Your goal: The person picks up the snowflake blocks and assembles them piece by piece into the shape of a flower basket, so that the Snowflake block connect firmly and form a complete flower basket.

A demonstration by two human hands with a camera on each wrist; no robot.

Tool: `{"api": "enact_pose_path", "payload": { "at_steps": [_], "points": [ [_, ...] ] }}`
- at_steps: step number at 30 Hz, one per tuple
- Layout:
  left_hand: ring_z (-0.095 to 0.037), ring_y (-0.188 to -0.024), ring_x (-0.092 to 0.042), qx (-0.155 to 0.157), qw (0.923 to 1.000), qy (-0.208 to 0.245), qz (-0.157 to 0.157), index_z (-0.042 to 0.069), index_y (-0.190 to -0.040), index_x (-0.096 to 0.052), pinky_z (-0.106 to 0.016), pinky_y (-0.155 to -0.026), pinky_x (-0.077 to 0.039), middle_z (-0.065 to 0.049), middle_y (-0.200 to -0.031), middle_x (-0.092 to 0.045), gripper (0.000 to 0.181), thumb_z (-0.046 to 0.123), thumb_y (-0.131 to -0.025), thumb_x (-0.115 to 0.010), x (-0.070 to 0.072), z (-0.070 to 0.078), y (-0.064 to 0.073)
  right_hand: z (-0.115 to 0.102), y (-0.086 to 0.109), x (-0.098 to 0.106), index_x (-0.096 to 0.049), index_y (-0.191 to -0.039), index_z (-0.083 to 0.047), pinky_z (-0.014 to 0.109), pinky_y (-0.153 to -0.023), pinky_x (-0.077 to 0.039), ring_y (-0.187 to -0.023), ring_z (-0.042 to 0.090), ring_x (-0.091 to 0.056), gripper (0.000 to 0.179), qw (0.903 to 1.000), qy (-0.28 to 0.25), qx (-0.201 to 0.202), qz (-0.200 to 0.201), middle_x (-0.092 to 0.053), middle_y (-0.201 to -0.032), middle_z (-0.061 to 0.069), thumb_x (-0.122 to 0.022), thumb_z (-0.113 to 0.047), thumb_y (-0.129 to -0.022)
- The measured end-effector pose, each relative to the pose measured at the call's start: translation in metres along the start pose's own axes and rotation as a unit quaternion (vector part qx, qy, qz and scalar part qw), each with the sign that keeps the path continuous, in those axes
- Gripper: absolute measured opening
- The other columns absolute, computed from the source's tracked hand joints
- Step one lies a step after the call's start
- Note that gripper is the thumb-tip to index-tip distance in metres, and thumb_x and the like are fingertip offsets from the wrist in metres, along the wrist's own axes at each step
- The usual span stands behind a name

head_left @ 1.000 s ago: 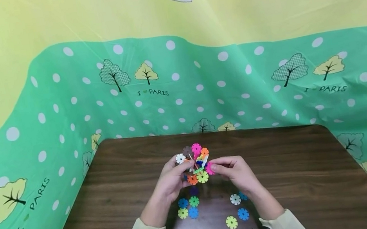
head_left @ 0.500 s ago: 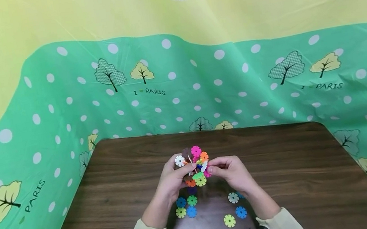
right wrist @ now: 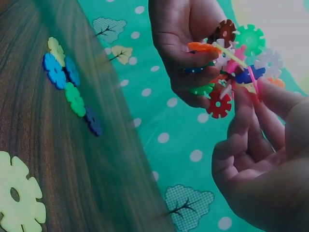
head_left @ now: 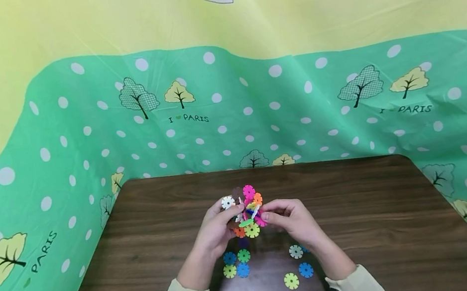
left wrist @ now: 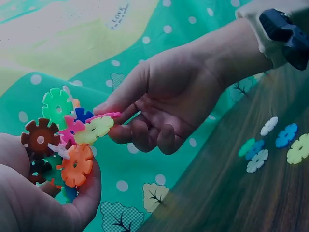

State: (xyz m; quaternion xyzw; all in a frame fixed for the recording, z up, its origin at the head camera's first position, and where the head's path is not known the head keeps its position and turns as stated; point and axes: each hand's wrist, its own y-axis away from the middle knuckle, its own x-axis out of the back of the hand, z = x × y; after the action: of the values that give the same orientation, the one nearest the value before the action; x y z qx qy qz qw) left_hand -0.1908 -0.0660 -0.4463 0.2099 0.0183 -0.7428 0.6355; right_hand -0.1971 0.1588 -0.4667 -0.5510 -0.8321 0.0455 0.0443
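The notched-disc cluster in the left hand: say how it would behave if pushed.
The cluster is probably light, being made of thin discs. Its discs jut unevenly, so it would likely rock or catch rather than roll. Hard pushing might loosen the notched discs.

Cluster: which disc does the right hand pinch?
The pink disc, edge-on in the right wrist view; the upper pink disc is clear of that hand.
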Motion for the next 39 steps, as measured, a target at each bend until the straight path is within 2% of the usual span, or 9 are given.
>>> {"api": "enact_pose_path", "payload": {
  "at_steps": [3,6,10,13,16,20,26,32,39],
  "points": [
    [-0.014,-0.075,-0.068,0.004,0.9998,0.018,-0.003,0.0,-0.133,-0.058,-0.032,-0.069,-0.059,0.0,-0.096,-0.071,0.043,0.019,-0.096,-0.071,0.0,0.001,0.0,-0.002,0.001,0.002,-0.071,-0.114,0.008,0.03,-0.06,-0.055,-0.072,0.011,-0.067,0.024,0.9998,0.016,0.003,-0.01,-0.076,-0.089,-0.003,-0.067,-0.012,-0.1],
    [-0.013,-0.072,-0.067,0.005,0.9996,0.027,-0.004,0.005,-0.128,-0.061,-0.031,-0.067,-0.058,0.001,-0.095,-0.071,0.035,0.017,-0.096,-0.071,0.0,0.003,-0.001,-0.005,0.004,0.009,-0.071,-0.116,0.004,0.032,-0.061,-0.056,-0.073,0.019,-0.067,0.026,0.999,0.042,-0.014,-0.001,-0.074,-0.09,0.006,-0.064,-0.017,-0.103],
    [-0.013,-0.078,-0.067,0.005,0.9993,0.037,-0.009,0.007,-0.126,-0.062,-0.032,-0.069,-0.057,0.0,-0.099,-0.069,0.032,0.015,-0.096,-0.07,0.001,0.006,-0.001,-0.005,0.011,0.027,-0.074,-0.113,-0.002,0.032,-0.06,-0.055,-0.071,0.027,-0.063,0.026,0.9924,0.116,-0.037,0.017,-0.071,-0.091,0.019,-0.064,-0.024,-0.103],
    [-0.015,-0.087,-0.067,0.0,0.9992,0.04,-0.009,0.007,-0.125,-0.062,-0.033,-0.073,-0.057,-0.001,-0.105,-0.067,0.032,0.014,-0.095,-0.071,0.004,0.008,-0.001,-0.001,0.015,0.043,-0.076,-0.108,-0.007,0.03,-0.062,-0.055,-0.071,0.023,-0.062,0.021,0.9782,0.205,-0.035,0.001,-0.073,-0.091,0.014,-0.069,-0.025,-0.1],
    [-0.016,-0.087,-0.066,-0.006,0.9996,0.028,-0.008,0.007,-0.123,-0.063,-0.033,-0.072,-0.057,-0.001,-0.104,-0.067,0.032,0.014,-0.094,-0.071,0.006,0.01,0.0,0.004,0.02,0.055,-0.077,-0.105,-0.01,0.028,-0.064,-0.054,-0.074,0.016,-0.063,0.019,0.9596,0.278,-0.033,-0.025,-0.073,-0.089,0.002,-0.072,-0.027,-0.097],
    [-0.015,-0.085,-0.066,-0.011,0.9998,-0.001,-0.017,0.005,-0.12,-0.063,-0.032,-0.07,-0.056,-0.001,-0.1,-0.068,0.029,0.014,-0.093,-0.072,0.007,0.012,0.001,0.011,0.027,0.065,-0.077,-0.105,-0.01,0.025,-0.066,-0.054,-0.076,0.01,-0.062,0.019,0.9398,0.333,-0.054,-0.053,-0.071,-0.088,-0.006,-0.076,-0.025,-0.094],
    [-0.015,-0.086,-0.066,-0.008,0.9995,-0.008,-0.03,0.006,-0.118,-0.064,-0.031,-0.072,-0.056,-0.001,-0.1,-0.069,0.026,0.015,-0.094,-0.073,0.008,0.011,0.004,0.02,0.037,0.07,-0.076,-0.105,-0.013,0.024,-0.067,-0.049,-0.081,0.012,-0.058,0.029,0.9086,0.399,-0.082,-0.09,-0.069,-0.095,-0.003,-0.087,-0.028,-0.083],
    [-0.014,-0.083,-0.065,-0.013,0.9992,-0.006,-0.037,0.006,-0.117,-0.063,-0.03,-0.073,-0.057,0.0,-0.1,-0.068,0.026,0.014,-0.094,-0.073,0.008,0.012,0.006,0.032,0.041,0.066,-0.077,-0.101,-0.018,0.025,-0.07,-0.046,-0.085,0.014,-0.055,0.032,0.895,0.432,-0.075,-0.079,-0.062,-0.091,-0.005,-0.091,-0.033,-0.077],
    [-0.015,-0.083,-0.066,-0.01,0.9993,-0.01,-0.036,0.005,-0.121,-0.062,-0.031,-0.071,-0.057,-0.002,-0.1,-0.067,0.031,0.015,-0.093,-0.073,0.007,0.014,0.007,0.032,0.04,0.06,-0.075,-0.087,-0.023,0.026,-0.071,-0.047,-0.083,0.012,-0.057,0.014,0.8914,0.441,-0.069,-0.077,-0.062,-0.088,-0.007,-0.088,-0.02,-0.081]
  ]
}}
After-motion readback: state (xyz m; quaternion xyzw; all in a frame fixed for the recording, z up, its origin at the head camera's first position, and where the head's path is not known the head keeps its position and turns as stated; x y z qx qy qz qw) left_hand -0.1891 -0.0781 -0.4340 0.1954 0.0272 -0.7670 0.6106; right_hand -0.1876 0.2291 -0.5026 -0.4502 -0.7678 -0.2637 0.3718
